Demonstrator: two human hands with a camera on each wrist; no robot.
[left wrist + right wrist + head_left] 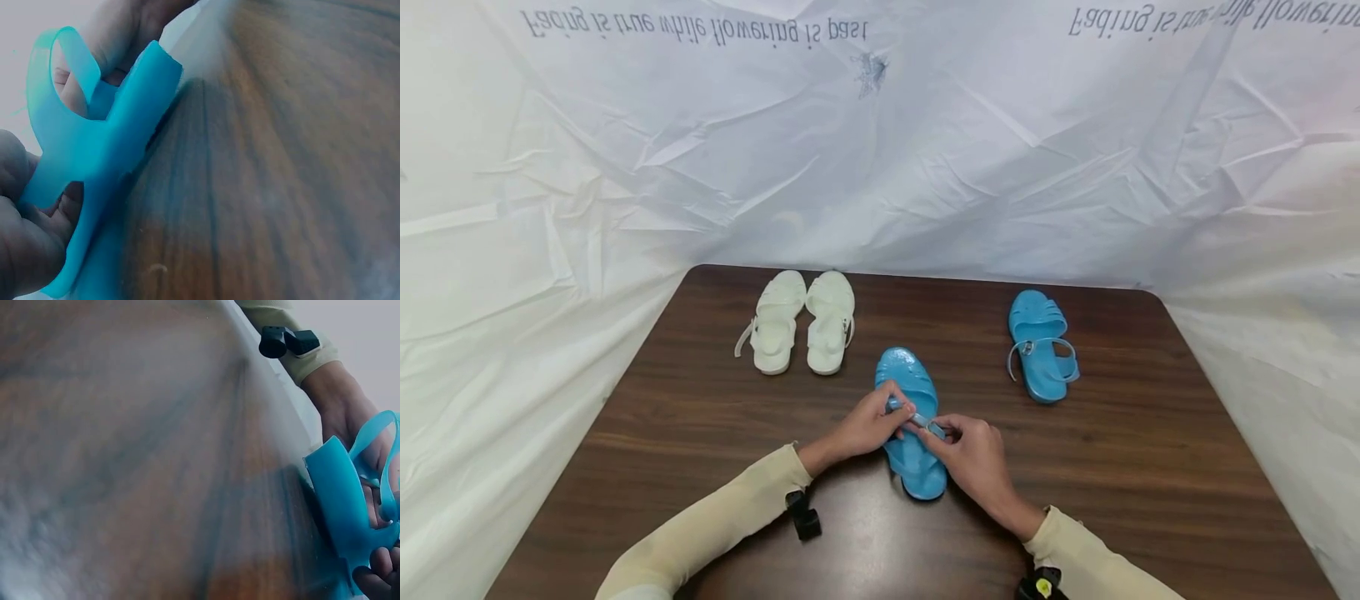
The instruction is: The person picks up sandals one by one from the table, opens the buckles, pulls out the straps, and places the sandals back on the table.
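Observation:
In the head view, a light-blue sandal (922, 475) lies on the table with its toe end away from me. My left hand (867, 425) pinches its ankle strap (919, 419) over the middle of the sandal. From the right, my right hand (976, 457) pinches the same strap near a small buckle, thumb and fingers close to the left fingertips. The left wrist view shows the blue sandal (119, 125) side-on, its strap looping up at the heel. Both hands also appear round the sandal (337, 494) in the right wrist view, partly cut off.
A second blue sandal (1039, 367) lies at the back right with its strap looped over it. Two white sandals (778, 321) stand side by side at the back left. The dark wooden table (700, 433) meets white sheeting (880, 192) at its back and sides.

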